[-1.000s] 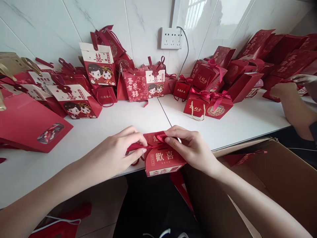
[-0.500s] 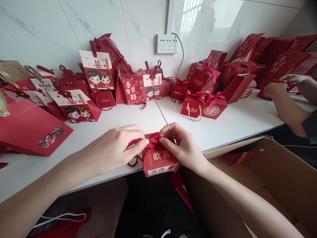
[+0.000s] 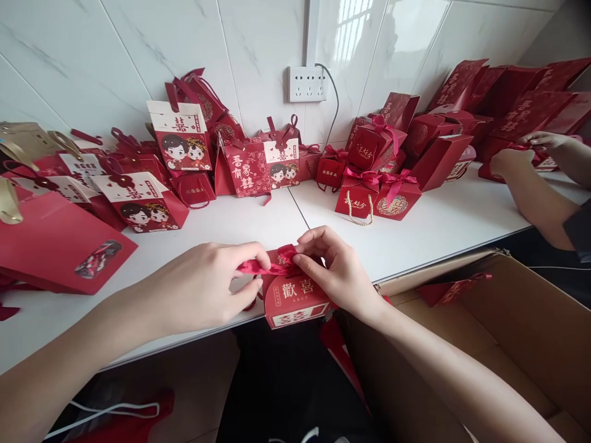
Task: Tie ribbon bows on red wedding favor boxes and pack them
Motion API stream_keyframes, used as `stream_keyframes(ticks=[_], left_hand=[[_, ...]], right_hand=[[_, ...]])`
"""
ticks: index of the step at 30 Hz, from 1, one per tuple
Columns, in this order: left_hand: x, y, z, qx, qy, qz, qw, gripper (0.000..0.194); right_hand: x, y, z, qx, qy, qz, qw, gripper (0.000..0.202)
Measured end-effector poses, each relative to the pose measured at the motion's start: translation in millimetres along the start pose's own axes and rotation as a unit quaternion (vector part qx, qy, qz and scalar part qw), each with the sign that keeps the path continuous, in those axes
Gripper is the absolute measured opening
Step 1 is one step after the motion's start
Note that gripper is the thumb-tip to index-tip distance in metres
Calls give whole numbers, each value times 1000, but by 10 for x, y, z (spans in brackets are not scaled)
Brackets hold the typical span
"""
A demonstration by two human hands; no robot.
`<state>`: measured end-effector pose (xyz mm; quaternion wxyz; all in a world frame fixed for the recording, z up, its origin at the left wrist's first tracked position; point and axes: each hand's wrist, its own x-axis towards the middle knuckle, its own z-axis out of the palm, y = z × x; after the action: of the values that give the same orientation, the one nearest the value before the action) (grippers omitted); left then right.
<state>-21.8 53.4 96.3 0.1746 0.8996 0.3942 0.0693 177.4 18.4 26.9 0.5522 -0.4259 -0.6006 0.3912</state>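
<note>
Since half a second ago, the left hand (image 3: pixel 215 283) has spread its thumb away from its forefinger, baring more of the ribbon (image 3: pixel 252 266) between them. Those two fingers now stand loosely apart around the ribbon's left side; whether the forefinger touches it, I cannot tell. The right hand (image 3: pixel 339 271) is still closed, with thumb and forefinger pinching the ribbon near its middle.

Just below the hands is the red box (image 3: pixel 299 303), with pale characters on its top, at the near edge of the desk (image 3: pixel 231 227). To its right, below the desk's edge, an open carton (image 3: pixel 530 307) has a red packet (image 3: pixel 455 290) inside.

Farther out on the left lies a red bag (image 3: pixel 60 240) with a small window, beside a couple box (image 3: pixel 143 212). Boxes with pink bows (image 3: pixel 353 195) stand at the back, right of centre. At far right, a co-worker's hands (image 3: pixel 510 165) are at more red packaging. Behind, a socket (image 3: pixel 307 84) with a cable (image 3: pixel 335 101) is on the tiled wall (image 3: pixel 258 37).
</note>
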Motion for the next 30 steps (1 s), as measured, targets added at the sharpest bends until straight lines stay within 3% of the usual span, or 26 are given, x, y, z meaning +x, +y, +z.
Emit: stream_keyframes(ticks=[8, 12, 19, 24, 30], left_hand=[[61, 15, -70, 89, 105, 169, 976, 23], [167, 83, -104, 56, 91, 233, 967, 21], [385, 149, -138, 46, 59, 242, 967, 16], [527, 63, -137, 34, 58, 228, 971, 14], [672, -76, -51, -79, 27, 170, 982, 15]], right_hand=[[-1, 6, 0, -3, -5, 2, 1000, 11], [3, 9, -1, -5, -13, 3, 1000, 13], [1, -14, -14, -24, -22, 9, 999, 16], [-9, -21, -20, -14, -16, 24, 999, 36], [-19, -33, -24, 9, -17, 42, 999, 46]])
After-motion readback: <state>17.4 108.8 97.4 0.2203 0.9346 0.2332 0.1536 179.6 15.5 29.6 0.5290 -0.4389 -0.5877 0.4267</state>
